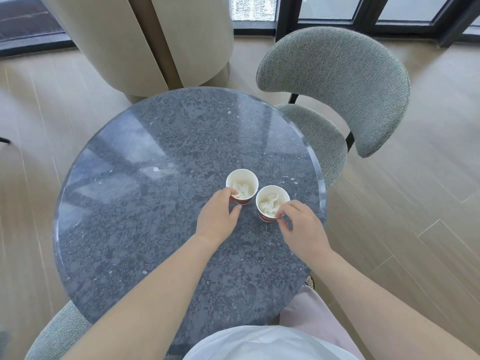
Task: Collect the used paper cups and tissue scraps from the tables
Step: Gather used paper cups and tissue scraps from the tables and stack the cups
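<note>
Two red paper cups with white insides stand side by side on a round dark stone table. The left cup holds crumpled white tissue, and so does the right cup. My left hand pinches the near rim of the left cup, a fingertip inside and the thumb outside. My right hand pinches the near right rim of the right cup with thumb and fingers. Both cups stay upright on the tabletop.
A grey upholstered chair stands at the table's far right. Another grey chair shows at the near left edge. A beige rounded column rises behind the table. Wooden floor surrounds it, with dark-framed windows at the back.
</note>
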`<control>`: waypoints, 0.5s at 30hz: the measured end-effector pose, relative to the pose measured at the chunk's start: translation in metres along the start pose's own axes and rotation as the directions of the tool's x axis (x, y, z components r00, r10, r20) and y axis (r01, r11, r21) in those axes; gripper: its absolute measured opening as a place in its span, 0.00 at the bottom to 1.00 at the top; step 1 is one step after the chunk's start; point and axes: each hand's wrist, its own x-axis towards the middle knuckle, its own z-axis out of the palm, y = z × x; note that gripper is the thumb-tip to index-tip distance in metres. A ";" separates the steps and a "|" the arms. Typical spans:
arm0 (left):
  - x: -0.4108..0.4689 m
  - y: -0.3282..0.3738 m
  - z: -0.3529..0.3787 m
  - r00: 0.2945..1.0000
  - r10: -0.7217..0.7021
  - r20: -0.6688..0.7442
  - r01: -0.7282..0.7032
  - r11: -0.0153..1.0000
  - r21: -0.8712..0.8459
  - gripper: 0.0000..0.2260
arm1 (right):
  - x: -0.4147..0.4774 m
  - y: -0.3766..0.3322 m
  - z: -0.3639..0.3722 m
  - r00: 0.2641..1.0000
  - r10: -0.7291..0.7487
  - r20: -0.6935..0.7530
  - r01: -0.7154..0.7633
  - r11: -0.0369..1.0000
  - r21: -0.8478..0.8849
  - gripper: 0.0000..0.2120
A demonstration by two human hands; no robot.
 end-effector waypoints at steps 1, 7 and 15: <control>0.001 0.002 0.001 1.000 0.003 0.011 -0.003 1.000 -0.009 0.15 | 0.001 0.000 0.000 1.000 0.012 -0.009 -0.012 1.000 -0.006 0.04; -0.006 -0.007 -0.002 0.999 -0.043 0.010 0.043 0.996 -0.076 0.28 | 0.004 -0.001 -0.002 0.999 0.027 -0.030 -0.027 1.000 -0.009 0.04; -0.011 -0.020 0.015 0.973 -0.066 0.222 0.024 0.982 0.190 0.14 | -0.003 0.000 0.000 0.999 0.040 -0.006 -0.040 0.999 0.006 0.04</control>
